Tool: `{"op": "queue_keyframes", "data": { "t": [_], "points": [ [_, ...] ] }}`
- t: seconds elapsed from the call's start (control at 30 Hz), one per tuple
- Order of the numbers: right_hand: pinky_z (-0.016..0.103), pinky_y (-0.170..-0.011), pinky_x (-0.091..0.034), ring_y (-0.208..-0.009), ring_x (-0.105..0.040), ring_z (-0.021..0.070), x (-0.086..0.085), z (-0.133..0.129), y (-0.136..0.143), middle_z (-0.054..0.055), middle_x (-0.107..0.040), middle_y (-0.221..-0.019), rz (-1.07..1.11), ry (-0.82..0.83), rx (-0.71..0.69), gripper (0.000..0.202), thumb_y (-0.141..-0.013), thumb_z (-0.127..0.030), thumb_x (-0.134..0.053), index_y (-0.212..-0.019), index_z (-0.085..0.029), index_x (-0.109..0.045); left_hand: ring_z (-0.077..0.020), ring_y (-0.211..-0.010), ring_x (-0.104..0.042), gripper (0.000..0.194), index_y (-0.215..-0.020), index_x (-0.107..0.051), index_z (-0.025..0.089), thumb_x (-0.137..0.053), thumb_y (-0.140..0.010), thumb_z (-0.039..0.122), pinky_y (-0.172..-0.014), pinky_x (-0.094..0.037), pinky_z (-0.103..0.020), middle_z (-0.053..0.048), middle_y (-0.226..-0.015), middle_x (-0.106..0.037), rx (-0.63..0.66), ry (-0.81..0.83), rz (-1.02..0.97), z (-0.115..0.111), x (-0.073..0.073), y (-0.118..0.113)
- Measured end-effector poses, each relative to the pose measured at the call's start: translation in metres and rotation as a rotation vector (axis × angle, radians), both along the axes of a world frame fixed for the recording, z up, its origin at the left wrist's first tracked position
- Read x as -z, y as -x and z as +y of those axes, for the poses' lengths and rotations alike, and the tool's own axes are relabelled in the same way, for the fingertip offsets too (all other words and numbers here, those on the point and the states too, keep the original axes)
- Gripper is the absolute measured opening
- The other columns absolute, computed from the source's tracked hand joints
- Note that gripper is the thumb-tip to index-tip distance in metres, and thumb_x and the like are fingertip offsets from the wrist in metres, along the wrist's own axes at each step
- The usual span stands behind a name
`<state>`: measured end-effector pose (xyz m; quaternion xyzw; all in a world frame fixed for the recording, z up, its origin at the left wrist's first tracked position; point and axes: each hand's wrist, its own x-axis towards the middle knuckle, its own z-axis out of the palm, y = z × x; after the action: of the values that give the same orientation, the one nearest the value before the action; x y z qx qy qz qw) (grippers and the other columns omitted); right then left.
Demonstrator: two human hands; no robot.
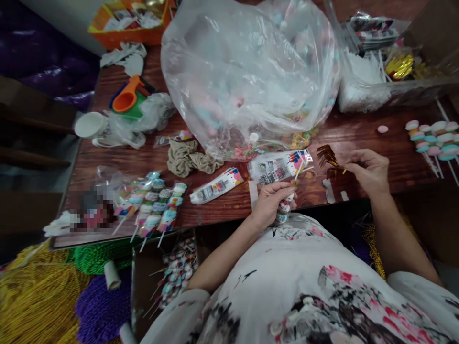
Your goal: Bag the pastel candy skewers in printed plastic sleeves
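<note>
My left hand [268, 203] is closed around a wrapped marshmallow skewer [283, 211], close to my body at the table edge. Its candy pieces point down and its white stick sticks up past my fingers. To the right, my right hand [373, 172] pinches a small gold twist tie [344, 171] between thumb and fingertips. Beside those fingertips lies a fanned bunch of gold twist ties [325, 156]. Printed plastic sleeves [276, 167] lie in a stack just beyond my left hand, and a smaller stack of sleeves [217, 185] is left of it.
A large transparent bag [251, 71] of pastel candies fills the table's back. Wrapped skewers [158, 200] lie at left, unwrapped marshmallow skewers [435, 138] at far right. Behind those stands a supply box [423, 86]. An orange bin [129, 36] sits back left; a carton of skewers [179, 272] is below.
</note>
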<state>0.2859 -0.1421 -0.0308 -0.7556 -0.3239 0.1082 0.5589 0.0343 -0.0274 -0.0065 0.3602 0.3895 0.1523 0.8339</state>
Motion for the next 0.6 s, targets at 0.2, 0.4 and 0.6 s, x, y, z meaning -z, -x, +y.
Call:
{"op": "queue_keyframes", "data": {
  "t": [0.2,0.4,0.6],
  "points": [
    [0.028,-0.064,-0.053,-0.070,-0.064,0.0137,0.004,-0.029,-0.012,0.001,-0.071,-0.084,-0.072,0.039,0.032,0.018,-0.073,-0.027,-0.071,-0.090,-0.021,-0.072,-0.0121,-0.045,-0.062,0.030,-0.079,-0.068,0.012,-0.082,-0.060,0.032,-0.044,-0.045,-0.021,-0.002,-0.064,-0.070,-0.054,-0.028,0.024,0.000,-0.003,0.008],
    [0.032,-0.071,-0.054,-0.077,-0.063,0.0162,0.021,-0.063,-0.012,0.004,-0.067,-0.093,-0.314,0.101,0.163,0.018,-0.079,-0.027,-0.067,-0.095,-0.020,-0.071,-0.0109,-0.044,-0.060,0.027,-0.076,-0.068,0.013,-0.081,-0.062,0.032,-0.043,-0.044,-0.020,-0.002,-0.065,-0.069,-0.104,-0.071,0.042,0.005,0.002,0.022],
    [0.040,-0.084,-0.053,-0.093,-0.064,0.0229,0.027,-0.079,-0.017,0.008,-0.068,-0.098,-0.567,0.222,0.194,0.013,-0.083,-0.025,-0.062,-0.091,-0.021,-0.071,-0.0105,-0.045,-0.060,0.024,-0.073,-0.067,0.013,-0.081,-0.063,0.030,-0.044,-0.043,-0.020,-0.001,-0.064,-0.068,-0.127,-0.075,0.045,0.004,0.008,0.027]
  ]
}}
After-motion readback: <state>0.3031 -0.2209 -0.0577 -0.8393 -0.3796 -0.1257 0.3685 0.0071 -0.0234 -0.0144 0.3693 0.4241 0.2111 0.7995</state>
